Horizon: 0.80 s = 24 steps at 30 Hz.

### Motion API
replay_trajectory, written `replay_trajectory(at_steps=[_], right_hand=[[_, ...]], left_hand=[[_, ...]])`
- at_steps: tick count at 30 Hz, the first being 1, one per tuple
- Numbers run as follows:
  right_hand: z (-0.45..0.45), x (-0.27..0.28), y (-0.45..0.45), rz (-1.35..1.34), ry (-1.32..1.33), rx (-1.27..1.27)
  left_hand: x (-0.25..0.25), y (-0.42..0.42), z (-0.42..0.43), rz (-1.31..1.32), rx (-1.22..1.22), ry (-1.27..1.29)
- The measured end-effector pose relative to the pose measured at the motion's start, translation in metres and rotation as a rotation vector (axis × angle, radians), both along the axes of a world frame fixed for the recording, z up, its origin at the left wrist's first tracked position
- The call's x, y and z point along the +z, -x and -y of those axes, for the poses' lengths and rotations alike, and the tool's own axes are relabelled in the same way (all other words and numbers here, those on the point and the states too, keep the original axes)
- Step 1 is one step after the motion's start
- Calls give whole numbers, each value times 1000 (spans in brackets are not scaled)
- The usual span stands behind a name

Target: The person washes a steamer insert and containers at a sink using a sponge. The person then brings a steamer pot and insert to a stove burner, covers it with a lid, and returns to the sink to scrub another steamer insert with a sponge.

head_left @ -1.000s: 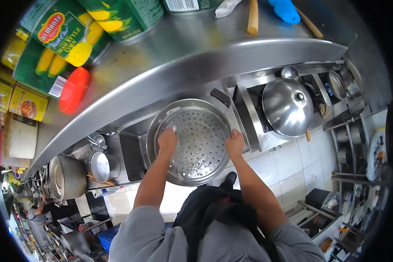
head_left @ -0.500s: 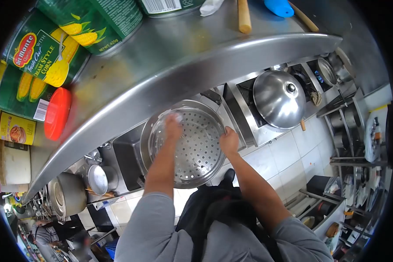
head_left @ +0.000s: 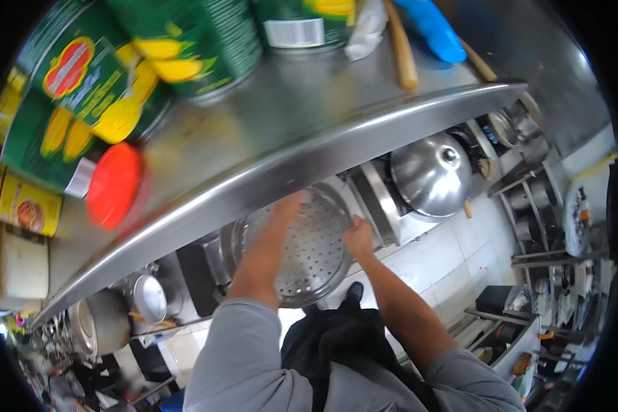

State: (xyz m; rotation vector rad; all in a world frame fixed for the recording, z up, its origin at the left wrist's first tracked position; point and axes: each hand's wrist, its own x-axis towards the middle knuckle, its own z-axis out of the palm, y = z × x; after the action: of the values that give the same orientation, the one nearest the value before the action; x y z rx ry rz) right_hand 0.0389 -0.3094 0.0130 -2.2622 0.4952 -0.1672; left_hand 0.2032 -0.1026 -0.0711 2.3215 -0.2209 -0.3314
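A wide round metal pan with a perforated bottom sits over the sink area, partly hidden under the shelf edge. My right hand is closed on its right rim. My left hand is over the far part of the perforated bottom, close under the shelf's edge; it is blurred, and its fingers and anything in them cannot be made out. My left forearm crosses above the pan's left side.
A steel shelf spans the front, bearing green corn cans and a red lid. Right of the pan is a domed lid on the stove. Pots stand at the left.
My left hand has moved forward across the perforated bottom to the far side. My right hand stays on the rim. The camera view has shifted, so the shelf now covers more of the pan.
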Motion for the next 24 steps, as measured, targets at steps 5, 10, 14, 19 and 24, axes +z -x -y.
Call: replay_trajectory(at_steps=[5, 10, 14, 19, 24], right_hand=[[1, -33, 0, 69, 32, -107], [5, 10, 8, 44, -121, -157], [-1, 8, 26, 14, -135, -102], [34, 11, -5, 225, -56, -63], [53, 46, -88, 113, -58, 317]], left_hand=[[7, 59, -104, 171, 146, -657], [-10, 136, -59, 545, 82, -630], [57, 93, -11, 280, 145, 142], [119, 51, 51, 638, -363, 137], [67, 34, 66, 762, -393, -53]])
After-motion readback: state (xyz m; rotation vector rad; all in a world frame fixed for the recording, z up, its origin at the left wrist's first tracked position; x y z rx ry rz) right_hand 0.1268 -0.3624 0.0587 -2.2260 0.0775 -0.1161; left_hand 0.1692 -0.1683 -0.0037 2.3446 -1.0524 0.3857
